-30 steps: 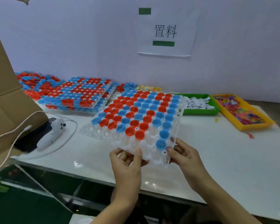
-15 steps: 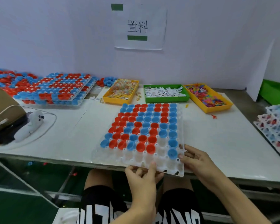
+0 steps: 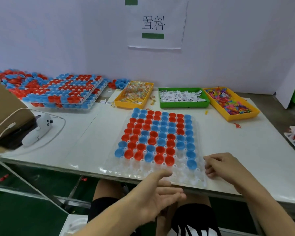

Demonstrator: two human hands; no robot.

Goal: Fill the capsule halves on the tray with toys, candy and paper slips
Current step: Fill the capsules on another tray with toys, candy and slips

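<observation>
While a white paper sign (image 3: 156,23) on the wall reads "置料" between two green bars, the clear plastic tray (image 3: 136,172) of red and blue capsule halves (image 3: 157,138) lies flat at the white table's (image 3: 85,133) near edge. The right hand (image 3: 224,165) rests curled fingers on the tray's right corner; the left hand (image 3: 157,193) hovers loosely open, holding nothing.

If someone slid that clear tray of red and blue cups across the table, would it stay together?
Probably it glides: the clear tray looks thin and the table glossy. It may flex if lifted by one edge. The capsule halves sit upright in pockets, so likely stay put.
</observation>
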